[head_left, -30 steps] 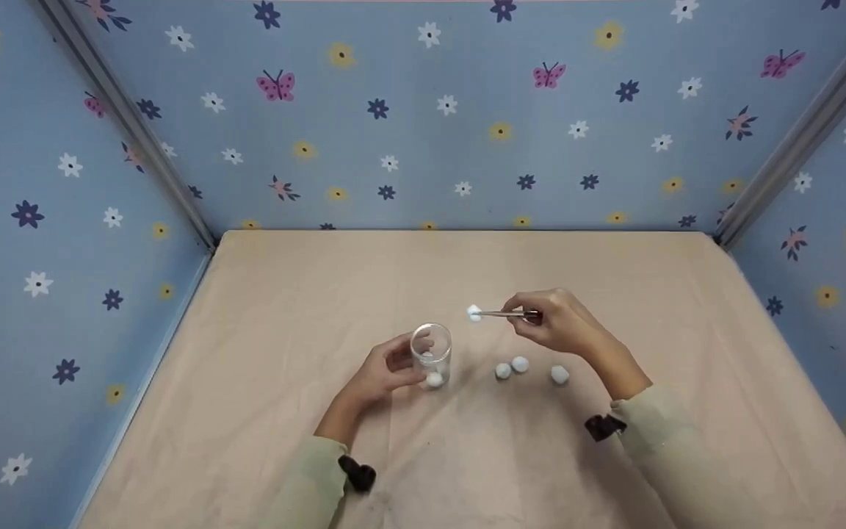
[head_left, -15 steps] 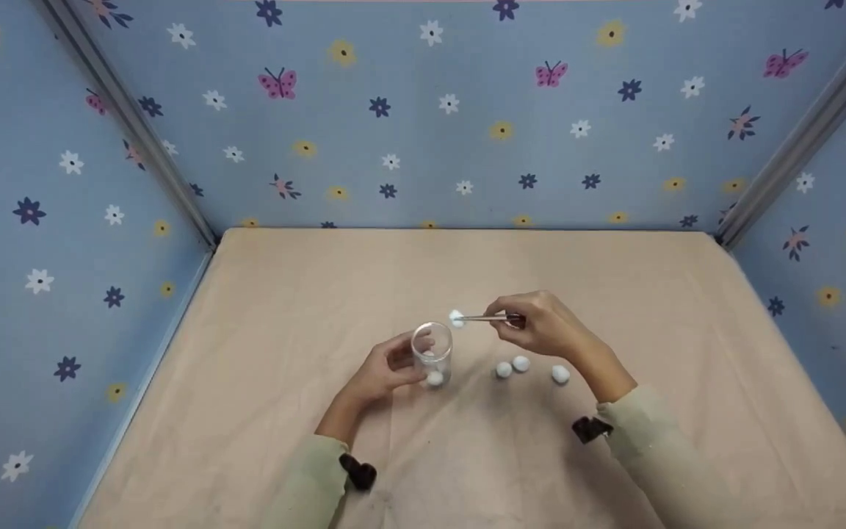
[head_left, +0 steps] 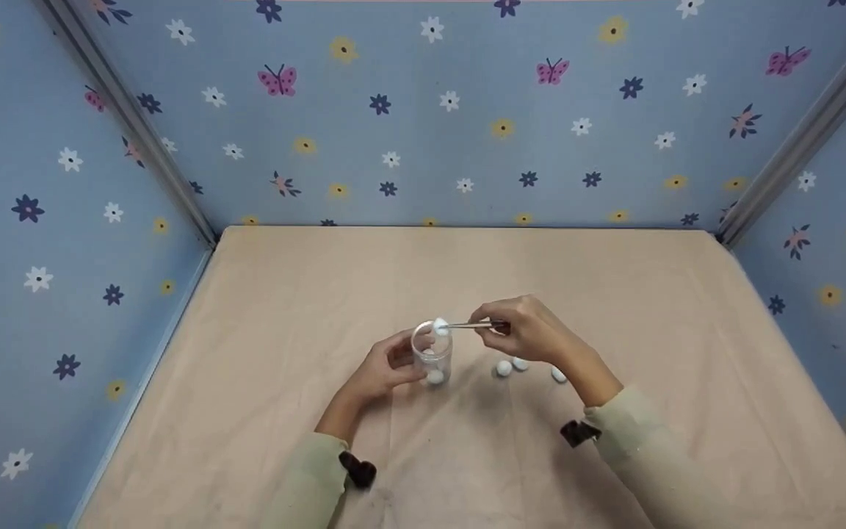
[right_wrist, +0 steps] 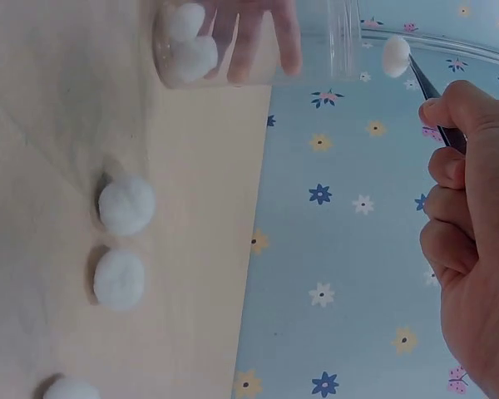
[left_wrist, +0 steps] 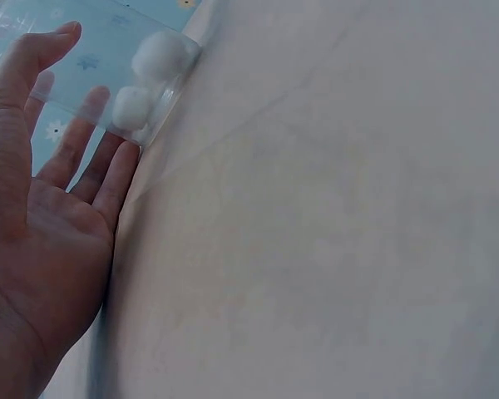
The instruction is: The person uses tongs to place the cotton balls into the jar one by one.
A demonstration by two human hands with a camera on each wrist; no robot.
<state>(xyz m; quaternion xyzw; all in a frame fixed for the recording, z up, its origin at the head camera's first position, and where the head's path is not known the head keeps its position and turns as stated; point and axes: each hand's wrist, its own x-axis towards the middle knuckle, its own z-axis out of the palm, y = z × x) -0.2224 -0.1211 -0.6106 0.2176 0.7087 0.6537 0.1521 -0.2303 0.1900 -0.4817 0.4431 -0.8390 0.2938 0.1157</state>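
A clear jar (head_left: 434, 360) stands upright on the table, two cotton balls (right_wrist: 191, 60) at its bottom. My left hand (head_left: 388, 367) holds it from the left, thumb on the near side and fingers behind; the fingers (left_wrist: 71, 158) show through the wall in the left wrist view. My right hand (head_left: 524, 329) pinches tweezers (head_left: 471, 325) that point left. Their tips grip a white cotton ball (head_left: 440, 327) over the jar's mouth. In the right wrist view this held cotton ball (right_wrist: 396, 56) is just outside the rim, apart from it.
Three loose cotton balls lie on the cloth right of the jar: one nearest (head_left: 504, 369), one beside it (head_left: 520, 364), and one farther right (head_left: 559, 374), partly under the right wrist. Flower-patterned panels (head_left: 423, 110) bound the beige-covered table (head_left: 305, 294) behind and at both sides.
My right hand has moved left and slightly nearer, carrying the tweezers and cotton ball from right of the jar to above its mouth. The left hand and jar have stayed in place.
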